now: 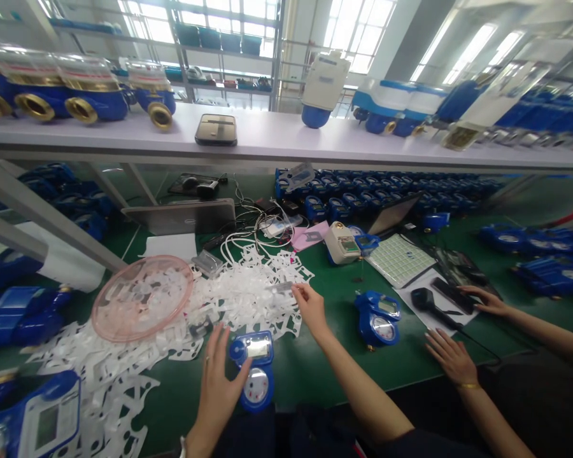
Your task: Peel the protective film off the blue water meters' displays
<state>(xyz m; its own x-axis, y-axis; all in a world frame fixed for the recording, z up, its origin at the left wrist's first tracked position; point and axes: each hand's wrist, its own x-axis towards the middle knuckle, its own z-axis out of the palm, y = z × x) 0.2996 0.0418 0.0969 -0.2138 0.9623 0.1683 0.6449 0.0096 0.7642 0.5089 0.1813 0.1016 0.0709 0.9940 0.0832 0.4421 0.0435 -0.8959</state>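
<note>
L hand (221,376): open beside blue meter (256,372) on bench (303,372), contact unclear. R hand (311,310), apart from L: fingertips apparently pinch clear pc. (281,288) over white cutouts (248,296). Step (judged only): part pickup; next move calls for lifting w/o snagging.

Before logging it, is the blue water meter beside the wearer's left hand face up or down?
Face up: the blue water meter shows its display and dial.

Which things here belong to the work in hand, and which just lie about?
Apparently the job:
- left hand, beside a blue meter
- right hand, seemingly pinching a translucent piece
- white pieces piled nearby

Apparently lying about:
- pink paper
- laptop
- flat case
</note>
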